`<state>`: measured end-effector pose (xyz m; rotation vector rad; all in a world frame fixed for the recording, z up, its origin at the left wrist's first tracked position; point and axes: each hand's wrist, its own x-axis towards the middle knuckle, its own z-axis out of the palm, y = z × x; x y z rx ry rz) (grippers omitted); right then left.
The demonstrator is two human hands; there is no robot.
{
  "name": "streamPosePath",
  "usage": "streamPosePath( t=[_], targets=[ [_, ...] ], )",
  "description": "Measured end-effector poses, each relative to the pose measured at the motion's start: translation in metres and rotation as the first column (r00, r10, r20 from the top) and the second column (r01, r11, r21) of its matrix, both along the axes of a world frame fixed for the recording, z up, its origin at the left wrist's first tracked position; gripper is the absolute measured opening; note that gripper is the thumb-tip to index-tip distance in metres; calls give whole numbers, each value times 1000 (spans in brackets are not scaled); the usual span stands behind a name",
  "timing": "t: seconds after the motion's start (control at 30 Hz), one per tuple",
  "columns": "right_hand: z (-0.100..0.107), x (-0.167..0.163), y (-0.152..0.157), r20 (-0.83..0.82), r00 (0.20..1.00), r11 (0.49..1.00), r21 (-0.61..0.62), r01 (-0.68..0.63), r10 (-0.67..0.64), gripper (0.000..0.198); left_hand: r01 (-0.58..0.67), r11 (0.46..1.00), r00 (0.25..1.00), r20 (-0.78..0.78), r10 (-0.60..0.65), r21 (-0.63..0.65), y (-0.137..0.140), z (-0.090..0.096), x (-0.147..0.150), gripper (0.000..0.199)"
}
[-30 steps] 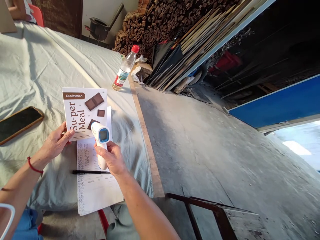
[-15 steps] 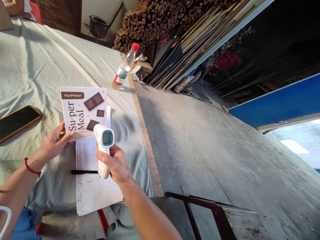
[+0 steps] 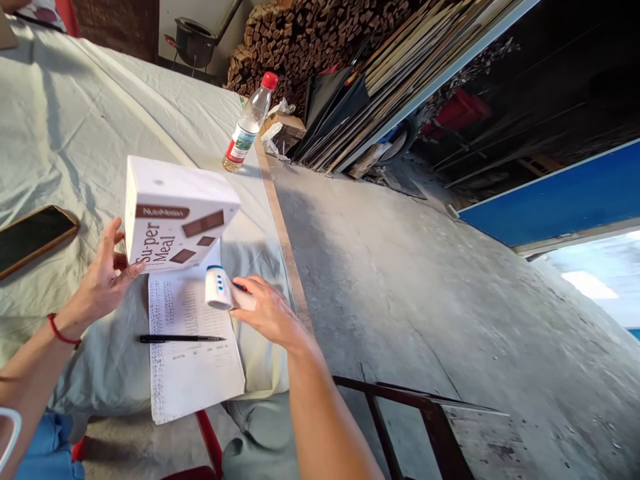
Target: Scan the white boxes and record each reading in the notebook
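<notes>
Head view: a box (image 3: 181,217) is pinched by the left hand (image 3: 103,280) (near left corner), a thermometer (image 3: 217,288) gripped by the right hand (image 3: 270,310). Held only there, the box could be tipped.

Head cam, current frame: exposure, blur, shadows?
Head view: a ground patch near the right edge is blown out to white, while the recess at upper right sinks to near black. Head view: the white box has its brand name smeared, while the pen looks crisper. Head view: soft fold shadows cross the tablecloth.
</notes>
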<state>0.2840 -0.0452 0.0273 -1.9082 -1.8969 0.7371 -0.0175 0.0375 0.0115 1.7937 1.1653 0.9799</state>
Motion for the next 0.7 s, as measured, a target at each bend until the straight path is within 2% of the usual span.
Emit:
streamPosePath(
  t=[0.1,0.2,0.27,0.37,0.4,0.5,0.53,0.6,0.63,0.7],
  targets=[
    [-13,11,1,165,984,997,39,63,-69,45,-41,994,947,-312,70,99,0,1,-1,70],
    [-15,7,-7,221,972,976,214,28,-76,47,-71,993,859,-501,108,92,-2,6,3,55],
    [-12,-6,-16,205,978,950,298,-92,31,35,-132,987,830,-533,161,93,-4,12,7,46],
    [-11,-34,-31,211,918,895,232,-380,335,6,-243,967,799,-549,245,77,-11,21,11,23],
    [-12,-43,-35,257,887,878,197,-436,383,5,-251,966,799,-552,239,56,-14,23,12,17],
    [-14,-56,-41,342,844,865,142,-481,413,19,-167,986,826,-542,155,28,-24,27,9,26],
    [-14,-55,-41,304,853,867,137,-479,424,18,-128,991,840,-527,127,35,-27,27,7,29],
    [-12,-50,-38,106,899,889,138,-437,426,15,-34,999,873,-486,42,26,-31,25,3,29],
    [-11,-47,-36,-33,921,914,144,-381,389,12,17,1000,889,-458,-12,6,-32,24,2,28],
    [-11,-45,-32,-310,922,970,137,-200,234,6,124,991,904,-405,-134,-50,-34,20,0,23]
  ],
)
